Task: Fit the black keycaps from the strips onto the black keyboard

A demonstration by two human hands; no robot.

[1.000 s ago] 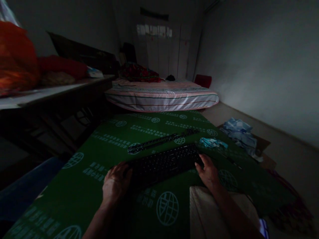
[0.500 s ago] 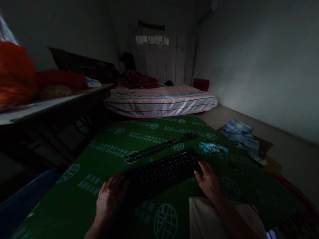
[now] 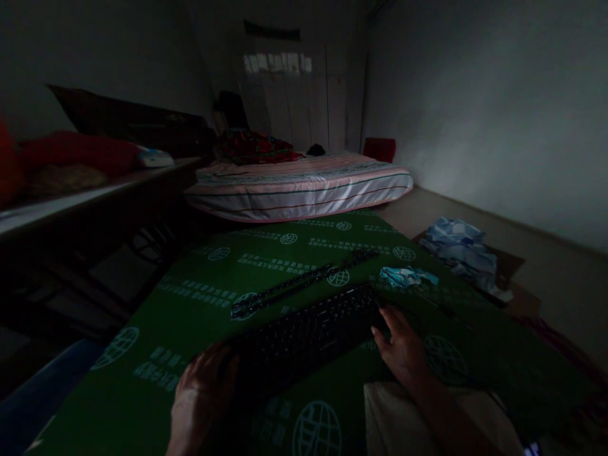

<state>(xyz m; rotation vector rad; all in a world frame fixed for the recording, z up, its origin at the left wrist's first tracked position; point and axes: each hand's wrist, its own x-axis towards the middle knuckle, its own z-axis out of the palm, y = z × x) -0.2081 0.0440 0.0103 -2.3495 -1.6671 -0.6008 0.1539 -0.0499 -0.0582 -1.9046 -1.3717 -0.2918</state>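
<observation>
A black keyboard [image 3: 308, 329] slants across the green bench [image 3: 159, 316]. At its eight o'clock, the left hand [image 3: 203, 380] has its fingers curled around one end. At three, the right hand [image 3: 399, 345] meets the other, fingers slightly parted; whether gripping, I cannot tell. Turquoise cloth [image 3: 407, 276] lies at two.

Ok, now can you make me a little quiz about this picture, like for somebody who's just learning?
1. True or false: the left hand and right hand are at opposite ends of the keyboard.
2. What colour is the printed surface beneath the keyboard? A) yellow B) green C) white
3. Which is nearer the right hand: the turquoise cloth or the striped bed?

Key: 1. True. 2. B. 3. The turquoise cloth.
</observation>
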